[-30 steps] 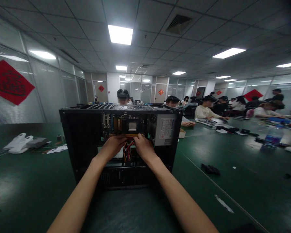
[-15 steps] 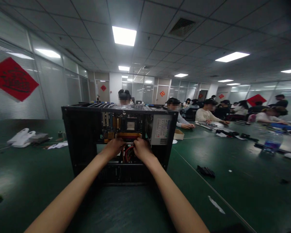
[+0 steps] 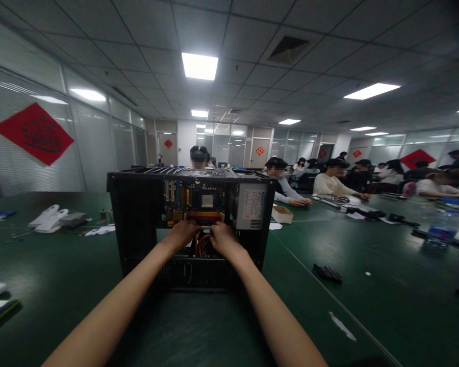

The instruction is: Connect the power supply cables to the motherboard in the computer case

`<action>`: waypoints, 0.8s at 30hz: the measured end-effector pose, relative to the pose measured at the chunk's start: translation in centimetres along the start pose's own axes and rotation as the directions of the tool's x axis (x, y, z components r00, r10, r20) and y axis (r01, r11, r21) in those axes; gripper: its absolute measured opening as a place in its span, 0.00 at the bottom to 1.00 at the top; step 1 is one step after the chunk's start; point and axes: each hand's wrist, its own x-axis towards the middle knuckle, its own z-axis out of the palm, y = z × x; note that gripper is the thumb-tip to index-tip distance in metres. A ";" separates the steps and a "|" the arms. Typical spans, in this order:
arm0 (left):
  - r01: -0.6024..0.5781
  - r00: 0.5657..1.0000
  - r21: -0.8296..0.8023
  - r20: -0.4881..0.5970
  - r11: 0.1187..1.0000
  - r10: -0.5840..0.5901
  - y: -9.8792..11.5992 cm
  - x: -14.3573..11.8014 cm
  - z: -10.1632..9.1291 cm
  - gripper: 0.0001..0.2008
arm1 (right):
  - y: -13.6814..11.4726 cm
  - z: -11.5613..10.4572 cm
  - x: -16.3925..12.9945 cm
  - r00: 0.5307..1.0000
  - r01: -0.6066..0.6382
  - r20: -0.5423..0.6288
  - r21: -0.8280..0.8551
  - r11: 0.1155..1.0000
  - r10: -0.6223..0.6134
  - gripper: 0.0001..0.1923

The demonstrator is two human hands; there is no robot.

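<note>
An open black computer case point(image 3: 117, 224) stands upright before me on the green table. Inside are a motherboard point(image 3: 206, 201) and a silver power supply point(image 3: 251, 206) with a label. Both of my hands reach into the case below the orange-brown memory slots point(image 3: 205, 216). My left hand point(image 3: 182, 235) and my right hand point(image 3: 224, 237) face each other with curled fingers. A thin strip lies between the fingertips, too small to name. The fingertips are partly hidden, so what they grip does not show. Red and dark cables point(image 3: 204, 245) hang just beneath the hands.
To the right are a small cardboard box point(image 3: 282, 214), a black part point(image 3: 327, 273), a scrap of paper point(image 3: 342, 326) and a water bottle point(image 3: 441, 227). White plastic items point(image 3: 49, 219) and a phone-like slab point(image 3: 0, 312) lie left. Several people sit farther back.
The view has shifted slightly, so the surroundings appear lower and farther right. My hands stay at the same spot below the memory slots, with their fingers still curled.
</note>
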 end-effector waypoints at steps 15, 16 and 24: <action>0.027 0.999 -0.027 -0.034 0.999 -0.028 -0.4 0.1 0.4 0.16 | -0.4 0.2 0.4 1.000 0.021 0.008 -0.014 1.000 -0.021 0.10; 0.028 0.999 -0.031 -0.034 0.999 -0.029 -0.3 0.2 0.4 0.16 | -0.3 0.3 0.4 1.000 0.022 0.002 -0.012 1.000 -0.022 0.10; 0.025 1.000 0.016 -0.006 1.000 -0.025 0.4 0.0 -0.3 0.15 | -0.3 0.4 0.4 1.000 0.026 -0.009 -0.020 0.999 -0.026 0.11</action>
